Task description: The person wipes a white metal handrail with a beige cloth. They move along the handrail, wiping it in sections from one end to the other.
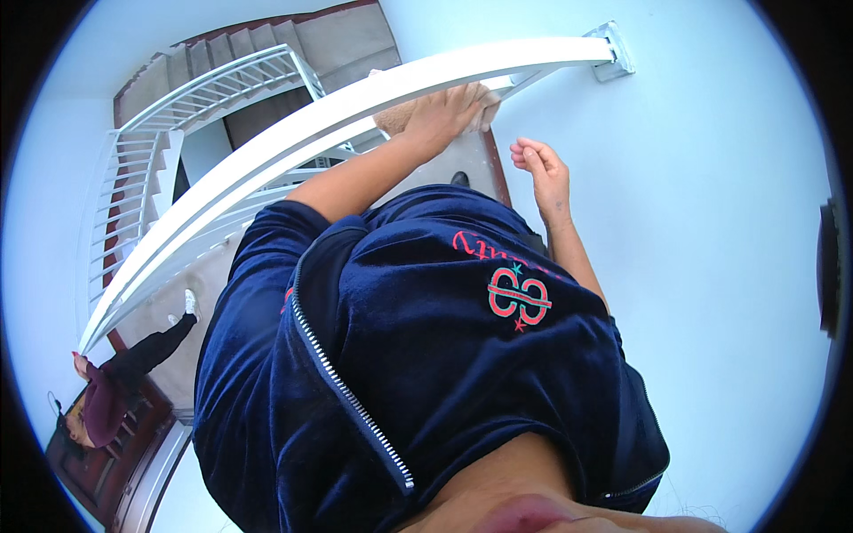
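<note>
My left hand (442, 115) reaches across to the white handrail (293, 147) and grips a fuzzy tan cloth (394, 119) just under its top bar. The cloth shows on both sides of the hand; its far end looks paler, and part of it is hidden behind the rail. Beside the white wall, my right hand (544, 173) is raised with fingers curled in and thumb against them. Nothing shows in it, and it touches neither the rail nor the cloth.
The handrail meets the wall at a grey metal bracket (613, 53). Beyond it, stairs (235, 44) with a white balustrade (133, 182) run at the upper left. At the lower left, another person (107, 400) in a dark red top has a hand near the rail's far end.
</note>
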Demonstrator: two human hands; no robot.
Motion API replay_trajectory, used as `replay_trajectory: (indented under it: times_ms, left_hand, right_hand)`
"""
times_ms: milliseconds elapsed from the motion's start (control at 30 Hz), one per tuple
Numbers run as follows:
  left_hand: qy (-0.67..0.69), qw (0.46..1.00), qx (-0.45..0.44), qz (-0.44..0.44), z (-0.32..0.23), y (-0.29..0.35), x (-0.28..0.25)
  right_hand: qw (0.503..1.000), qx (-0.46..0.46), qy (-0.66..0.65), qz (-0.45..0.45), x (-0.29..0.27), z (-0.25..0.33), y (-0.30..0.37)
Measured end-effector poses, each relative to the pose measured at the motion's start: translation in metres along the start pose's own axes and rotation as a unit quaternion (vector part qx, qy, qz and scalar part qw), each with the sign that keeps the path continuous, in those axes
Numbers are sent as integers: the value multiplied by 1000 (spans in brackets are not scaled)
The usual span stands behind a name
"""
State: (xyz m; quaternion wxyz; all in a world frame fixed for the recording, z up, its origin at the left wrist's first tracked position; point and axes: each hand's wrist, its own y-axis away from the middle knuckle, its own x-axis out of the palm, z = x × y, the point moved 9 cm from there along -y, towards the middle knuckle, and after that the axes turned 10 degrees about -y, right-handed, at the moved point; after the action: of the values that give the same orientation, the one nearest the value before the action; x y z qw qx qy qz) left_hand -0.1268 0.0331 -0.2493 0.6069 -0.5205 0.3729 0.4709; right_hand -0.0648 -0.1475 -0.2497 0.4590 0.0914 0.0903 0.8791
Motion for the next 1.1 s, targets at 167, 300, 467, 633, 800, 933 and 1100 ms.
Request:
replay_trajectory:
  times_ms: [167, 300, 467, 633, 800, 933, 1100]
  left_hand:
    - [141, 990, -22, 1, 25, 46, -36]
    - [443, 886, -139, 2, 39, 37, -62]
    - [583, 802, -131, 28, 25, 13, -107]
    - [515, 856, -30, -39, 12, -1, -173]
    - [486, 868, -96, -43, 48, -2, -184]
    - [703, 693, -135, 82, 32, 2, -156]
    - [598, 781, -176, -46, 57, 3, -172]
  right_hand:
    - [987, 18, 116, 107, 53, -21, -3]
    - [952, -32, 232, 195, 95, -10, 5]
    - [982, -112, 73, 137, 93, 52, 12]
    - [981, -162, -94, 57, 65, 95, 20]
    - [912, -89, -393, 72, 51, 103, 16]
    - [921, -94, -362, 109, 56, 111, 15]
    - [964, -167, -199, 51, 41, 135, 1]
